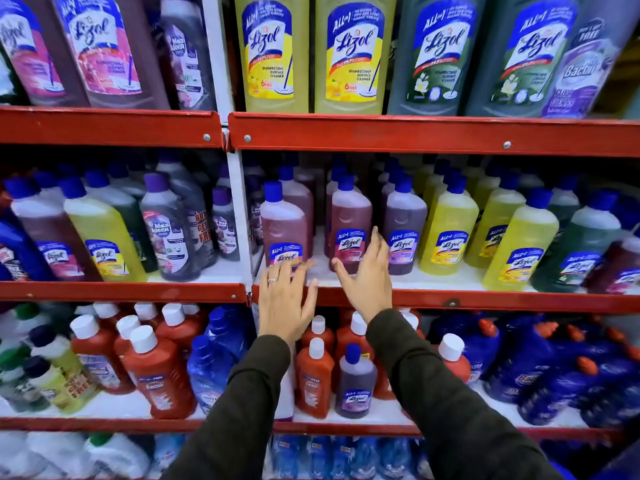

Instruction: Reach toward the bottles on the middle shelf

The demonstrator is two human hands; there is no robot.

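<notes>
Left hand (287, 299) and right hand (367, 278) both spread, empty, before two pink Lizol bottles (350, 223)

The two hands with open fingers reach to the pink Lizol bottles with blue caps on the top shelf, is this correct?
Not quite. In the head view, the left hand and right hand, fingers open, reach to the pink Lizol bottles with blue caps on the middle red-edged shelf, not the top one. The top shelf holds larger bottles, above both hands.

Two pink Lizol bottles (284, 225) (350, 226), blue caps, upright, side by side on middle shelf.
</notes>
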